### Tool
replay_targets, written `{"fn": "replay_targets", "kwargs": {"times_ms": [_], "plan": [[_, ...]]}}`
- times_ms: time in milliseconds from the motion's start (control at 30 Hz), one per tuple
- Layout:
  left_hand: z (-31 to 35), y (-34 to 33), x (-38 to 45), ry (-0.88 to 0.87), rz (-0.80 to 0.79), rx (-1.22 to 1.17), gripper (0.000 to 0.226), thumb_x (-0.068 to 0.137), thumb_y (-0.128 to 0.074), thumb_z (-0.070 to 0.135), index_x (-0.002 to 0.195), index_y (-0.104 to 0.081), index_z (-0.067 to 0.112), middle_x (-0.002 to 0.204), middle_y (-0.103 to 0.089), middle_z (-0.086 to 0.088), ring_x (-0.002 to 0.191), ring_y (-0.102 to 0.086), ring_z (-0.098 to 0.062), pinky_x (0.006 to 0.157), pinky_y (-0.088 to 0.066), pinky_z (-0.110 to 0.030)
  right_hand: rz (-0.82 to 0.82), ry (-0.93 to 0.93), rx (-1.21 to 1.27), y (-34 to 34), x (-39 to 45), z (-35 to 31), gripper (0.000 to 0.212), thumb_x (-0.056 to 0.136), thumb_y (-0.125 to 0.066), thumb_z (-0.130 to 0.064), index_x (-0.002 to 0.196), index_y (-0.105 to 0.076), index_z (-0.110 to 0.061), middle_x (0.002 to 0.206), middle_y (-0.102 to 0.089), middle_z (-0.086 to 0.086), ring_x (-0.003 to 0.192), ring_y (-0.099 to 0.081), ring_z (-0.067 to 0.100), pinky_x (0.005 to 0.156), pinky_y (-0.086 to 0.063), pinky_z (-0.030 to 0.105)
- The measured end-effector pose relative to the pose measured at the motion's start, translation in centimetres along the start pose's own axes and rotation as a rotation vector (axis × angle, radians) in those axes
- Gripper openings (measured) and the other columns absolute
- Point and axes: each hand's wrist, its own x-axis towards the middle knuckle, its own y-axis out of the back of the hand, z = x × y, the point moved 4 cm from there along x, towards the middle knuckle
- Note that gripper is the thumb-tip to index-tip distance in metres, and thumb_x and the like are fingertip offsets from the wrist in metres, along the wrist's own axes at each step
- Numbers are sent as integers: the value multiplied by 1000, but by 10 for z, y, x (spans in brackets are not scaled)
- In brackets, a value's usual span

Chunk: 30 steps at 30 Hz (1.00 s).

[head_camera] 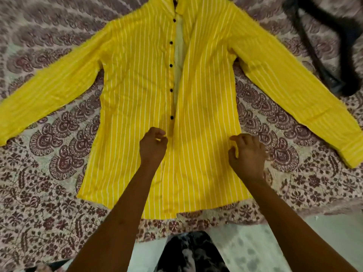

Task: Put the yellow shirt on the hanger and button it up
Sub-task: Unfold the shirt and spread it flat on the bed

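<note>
Nothing is held: the left hand (152, 144) is loosely curled, the right hand (247, 154) half spread, over the yellow shirt (196, 114).

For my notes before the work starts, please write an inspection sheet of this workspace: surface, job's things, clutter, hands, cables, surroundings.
Surface: patterned bedspread, maroon print.
Job's things: yellow shirt lies flat, front open, sleeves spread, dark buttons undone; black hanger lies apart at upper right, not in the shirt.
Clutter: nothing seen.
Hands: left hand loosely curled at the lower placket; right hand open, fingers spread over the right panel; neither clearly gripping.
Cables: nothing seen.
Surroundings: pale floor at the bed's edge.
</note>
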Motion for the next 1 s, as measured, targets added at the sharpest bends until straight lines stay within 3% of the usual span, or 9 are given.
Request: {"fn": "replay_targets", "kwargs": {"times_ms": [100,300,400,567,700,800,867,900,1000], "plan": [[27,-5,46,-40,-31,-57,13,82,-58,2,93,-64,7,86,-62,0,77,-57,-14,70,-44,-20,6,42,48,-8,49,-20,29,76,-51,-18,102,-64,-13,103,-64,10,94,-59,32,78,-44,40],[60,-25,127,38,-99,-333,28,83,-50,-11,80,-62,14,72,-61,-4,59,-59,-10,59,-50,-24,7,127,76,-20,135,-38,30,75,-53,-17,102,-64,-14,102,-65,10,94,-60,32,77,-47,42],[77,-36,167,62,-107,-452,21,84,-49,-11,89,-61,6,73,-61,-5,54,-61,-2,55,-51,-17,55,118,78,-24,172,-36,31,75,-50,-19,103,-64,-14,102,-65,9,93,-60,31,77,-47,41],[109,-52,226,121,-139,-569,19,85,-49,-10,98,-60,-3,75,-60,-7,60,-58,-11,56,-51,-16,74,112,42,-36,229,-27,39,75,-41,-25,106,-62,-13,104,-63,11,97,-58,34,85,-45,45],[140,-65,260,264,-251,-731,23,92,-41,-6,77,-53,8,72,-51,-8,59,-49,-15,47,-43,-15,56,106,-9,-45,274,-24,48,77,-39,-31,118,-55,-12,117,-60,13,106,-56,36,87,-44,45],[155,-72,288,338,-262,-704,24,96,-40,3,77,-49,14,76,-50,-4,64,-48,-13,51,-44,-16,29,66,16,-54,311,-18,56,83,-37,-36,131,-46,-10,133,-51,16,120,-49,35,96,-39,48],[166,-81,304,398,-263,-764,16,97,-41,9,84,-51,13,76,-48,-6,64,-45,-15,46,-44,-16,18,1,72,-61,334,-10,59,86,-33,-39,137,-41,-9,139,-46,18,126,-45,35,101,-36,50],[170,-86,311,410,-274,-766,12,97,-42,14,95,-53,12,79,-50,-7,68,-48,-16,52,-47,-18,10,-29,81,-65,343,-6,61,87,-31,-40,139,-39,-9,142,-43,18,129,-43,35,102,-35,52],[185,-102,338,457,-332,-748,35,96,-44,28,128,-47,14,98,-57,-6,89,-55,-18,76,-47,-30,-47,-82,45,-80,373,1,66,88,-25,-47,144,-30,-13,149,-33,16,136,-33,35,104,-28,61]]}}
